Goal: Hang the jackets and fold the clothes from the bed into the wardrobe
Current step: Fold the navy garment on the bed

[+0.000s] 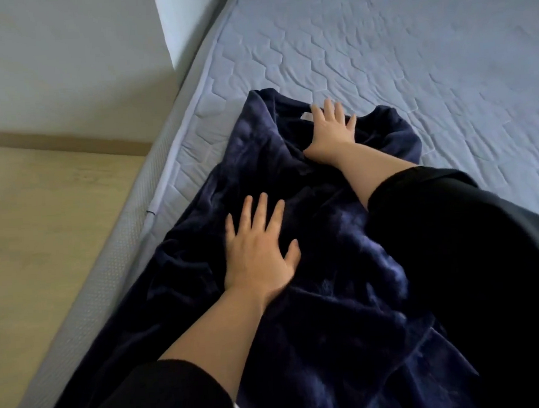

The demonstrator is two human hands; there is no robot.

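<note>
- Dark navy plush velvety garment [313, 264] lies spread lengthwise on the bed [410, 53], neck end away from the person, lower end running out of view at the bottom.
- Garment's left edge sits just beside the mattress's piped left edge; near the bottom it reaches that edge, can't tell if it hangs over.
- Small pale label [306, 117] shows inside the collar.
- Left hand [258, 251]: flat, palm down on the garment's mid section, fingers straight & spread, gripping nothing.
- Right hand [333, 130]: flat on the collar area, fingers straight & splayed, tips at the neckline's far edge; pressing, not gripping.
- Both forearms bare, black sleeves [453, 240] pushed up; right sleeve covers part of the garment's right side.
- Open room: wide stretch of bare mattress to the right & beyond the collar.
- Surface: pale blue-grey quilted mattress cover w/ hexagon stitching, textured grey side panel.
- Room: light wood floor [43, 233] to the left, pale wall [48, 59] w/ a brown skirting strip, white panel at the bed's far left corner.
</note>
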